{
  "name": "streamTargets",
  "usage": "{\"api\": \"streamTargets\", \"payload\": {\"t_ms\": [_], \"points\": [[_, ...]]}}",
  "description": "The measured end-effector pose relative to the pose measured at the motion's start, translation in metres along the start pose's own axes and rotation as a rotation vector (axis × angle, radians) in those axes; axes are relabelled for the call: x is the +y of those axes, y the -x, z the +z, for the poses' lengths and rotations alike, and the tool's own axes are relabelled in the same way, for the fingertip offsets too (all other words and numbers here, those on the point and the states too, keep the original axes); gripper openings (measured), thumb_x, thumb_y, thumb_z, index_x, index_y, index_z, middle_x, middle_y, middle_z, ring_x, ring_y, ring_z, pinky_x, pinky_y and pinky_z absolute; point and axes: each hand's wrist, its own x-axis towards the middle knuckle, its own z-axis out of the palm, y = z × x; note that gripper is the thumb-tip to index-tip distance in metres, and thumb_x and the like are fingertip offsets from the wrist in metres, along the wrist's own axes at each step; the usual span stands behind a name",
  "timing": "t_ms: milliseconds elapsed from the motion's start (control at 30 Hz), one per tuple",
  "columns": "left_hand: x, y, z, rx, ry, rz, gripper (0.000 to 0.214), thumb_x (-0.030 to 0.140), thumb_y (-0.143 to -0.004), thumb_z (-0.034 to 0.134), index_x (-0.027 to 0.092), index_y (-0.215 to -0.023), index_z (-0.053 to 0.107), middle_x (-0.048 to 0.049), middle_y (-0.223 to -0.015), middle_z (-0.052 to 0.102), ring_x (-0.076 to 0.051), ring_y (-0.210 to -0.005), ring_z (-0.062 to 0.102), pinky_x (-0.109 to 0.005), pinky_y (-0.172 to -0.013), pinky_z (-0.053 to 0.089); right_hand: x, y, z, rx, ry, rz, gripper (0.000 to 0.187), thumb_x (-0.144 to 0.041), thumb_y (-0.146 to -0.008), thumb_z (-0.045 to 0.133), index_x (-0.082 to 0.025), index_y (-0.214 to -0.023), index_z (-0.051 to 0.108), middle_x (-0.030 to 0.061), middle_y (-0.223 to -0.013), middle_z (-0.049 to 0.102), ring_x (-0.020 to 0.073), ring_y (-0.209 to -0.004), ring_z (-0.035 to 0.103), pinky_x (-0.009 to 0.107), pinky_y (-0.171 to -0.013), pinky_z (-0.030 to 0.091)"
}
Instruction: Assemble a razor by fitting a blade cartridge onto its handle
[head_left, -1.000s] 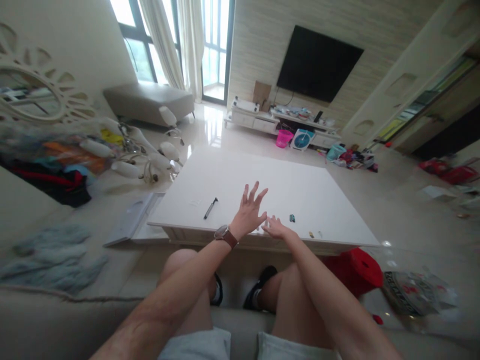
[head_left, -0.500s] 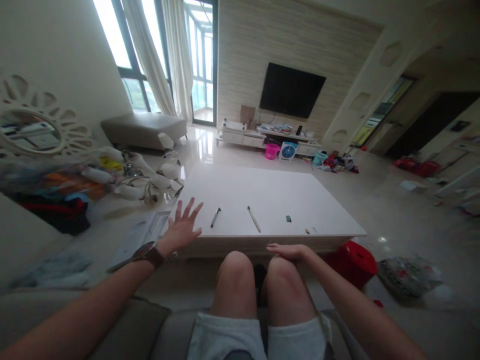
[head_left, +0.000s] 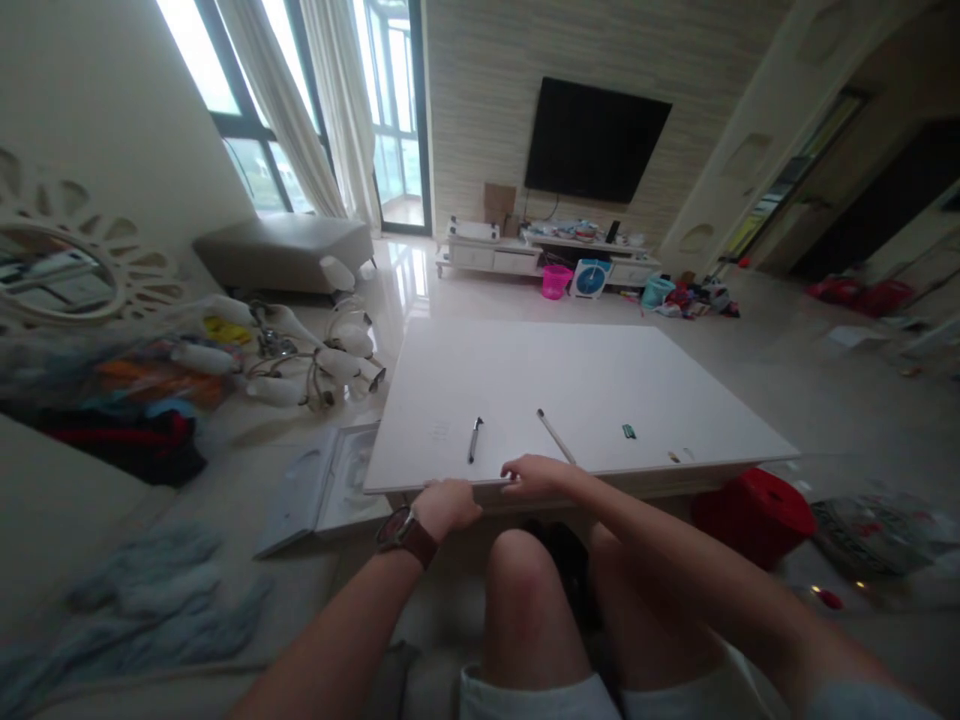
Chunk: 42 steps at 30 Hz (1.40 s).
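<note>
My left hand [head_left: 450, 504], with a brown-strapped watch [head_left: 394, 527] on the wrist, is at the front edge of the white table [head_left: 525, 375]. Its fingers curl down, mostly hidden behind the hand. Close by on the right, my right hand [head_left: 538, 475] is also at that edge, fingers bent inward; whatever they hold, if anything, is hidden. On the tabletop lie a slim dark-and-grey pen-like tool [head_left: 475, 440] and a longer pale stick with a dark tip [head_left: 556, 436]. Further right are a small green piece [head_left: 628, 432] and a tiny brownish piece [head_left: 673, 456].
An open white box [head_left: 330, 485] lies on the floor left of the table. White lamp parts [head_left: 315, 360] stand beyond it. A red stool [head_left: 757, 515] is by the table's right front corner. My knees [head_left: 525, 575] are below the front edge.
My left hand has come down and right from its spread pose beside the table to the front edge, fingers now curled. My right hand has left my knee for the edge. The view has shifted.
</note>
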Motion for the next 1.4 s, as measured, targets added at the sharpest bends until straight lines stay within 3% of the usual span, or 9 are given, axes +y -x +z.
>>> {"api": "streamTargets", "payload": {"t_ms": [233, 333, 467, 667, 867, 1067, 1233, 1300, 1400], "points": [[0.013, 0.012, -0.015, -0.059, -0.103, -0.051, 0.03, 0.026, -0.079, 0.062, 0.006, -0.096, 0.075, -0.0306, -0.103, 0.07, -0.042, -0.102, 0.068, -0.049, -0.086, 0.052, -0.047, -0.133, 0.002, 0.279, 0.079, -0.044, 0.062, -0.032, -0.082, 0.068, -0.017, -0.139, 0.049, 0.0154, -0.145, 0.049, 0.0295, -0.13, 0.046, 0.039, -0.102, 0.042], [0.015, 0.014, -0.016, -0.075, -0.163, -0.051, 0.034, 0.025, -0.084, 0.056, 0.004, -0.103, 0.074, -0.0289, -0.105, 0.07, -0.041, -0.102, 0.068, -0.047, -0.085, 0.054, -0.052, -0.16, 0.008, 0.315, 0.097, -0.057, 0.051, -0.03, -0.083, 0.067, -0.022, -0.132, 0.056, 0.0125, -0.142, 0.05, 0.0296, -0.13, 0.045, 0.042, -0.102, 0.042], [0.017, 0.016, -0.019, -0.051, -0.196, -0.017, 0.038, 0.031, -0.087, 0.053, 0.005, -0.106, 0.073, -0.0261, -0.106, 0.071, -0.039, -0.102, 0.068, -0.046, -0.084, 0.055, -0.055, -0.166, 0.013, 0.349, 0.106, -0.074, 0.02, -0.027, -0.085, 0.065, -0.018, -0.102, 0.068, 0.0132, -0.113, 0.063, 0.0273, -0.111, 0.055, 0.037, -0.092, 0.046], [0.022, 0.012, -0.015, 0.036, -0.158, -0.012, 0.037, 0.03, -0.089, 0.048, 0.008, -0.111, 0.068, -0.0224, -0.111, 0.069, -0.036, -0.105, 0.066, -0.045, -0.089, 0.052, -0.044, -0.127, 0.001, 0.452, 0.074, -0.109, 0.032, -0.026, -0.079, 0.074, -0.017, -0.107, 0.062, 0.0097, -0.108, 0.062, 0.0225, -0.1, 0.056, 0.032, -0.086, 0.045], [0.035, -0.008, -0.003, 0.384, 0.306, -0.017, 0.059, 0.028, -0.088, 0.052, 0.006, -0.141, 0.037, -0.0257, -0.14, 0.047, -0.032, -0.132, 0.047, -0.04, -0.108, 0.038, -0.015, -0.041, -0.023, 0.525, 0.039, -0.161, 0.036, -0.023, -0.077, 0.074, -0.018, -0.109, 0.058, 0.0079, -0.106, 0.061, 0.0206, -0.097, 0.057, 0.03, -0.085, 0.044], [0.052, -0.021, 0.019, 0.089, 1.241, -0.105, 0.05, 0.032, -0.088, 0.061, 0.015, -0.13, 0.041, -0.017, -0.122, 0.062, -0.023, -0.099, 0.069, -0.032, -0.077, 0.056, -0.015, 0.034, -0.03, 0.545, -0.035, -0.379, 0.033, -0.029, -0.078, 0.073, -0.019, -0.105, 0.058, 0.0069, -0.105, 0.06, 0.0197, -0.09, 0.057, 0.03, -0.08, 0.045], [0.057, -0.01, 0.023, 0.07, 1.419, -0.07, 0.025, 0.014, -0.086, 0.061, 0.014, -0.11, 0.052, -0.0139, -0.101, 0.071, -0.017, -0.075, 0.072, -0.025, -0.063, 0.056, -0.01, 0.053, -0.025, 0.488, -0.155, -0.484, 0.034, -0.037, -0.085, 0.068, -0.02, -0.111, 0.056, 0.0063, -0.108, 0.06, 0.0185, -0.095, 0.057, 0.029, -0.083, 0.046], [0.057, -0.007, 0.021, 0.079, 1.425, -0.092, 0.02, 0.013, -0.087, 0.061, 0.014, -0.106, 0.054, -0.0141, -0.099, 0.071, -0.017, -0.072, 0.072, -0.026, -0.063, 0.057, 0.019, 0.054, -0.028, 0.473, -0.19, -0.379, 0.038, -0.042, -0.088, 0.065, -0.022, -0.119, 0.055, 0.0072, -0.119, 0.059, 0.0188, -0.104, 0.057, 0.03, -0.089, 0.046], [0.056, -0.008, 0.019, 0.094, 1.431, -0.141, 0.021, 0.014, -0.086, 0.061, 0.014, -0.105, 0.053, -0.015, -0.103, 0.07, -0.018, -0.07, 0.072, -0.029, -0.06, 0.059, 0.091, 0.057, -0.037, 0.51, -0.056, 0.271, 0.026, -0.038, -0.093, 0.057, -0.023, -0.114, 0.06, 0.0057, -0.12, 0.06, 0.0174, -0.108, 0.057, 0.028, -0.096, 0.043]]}}
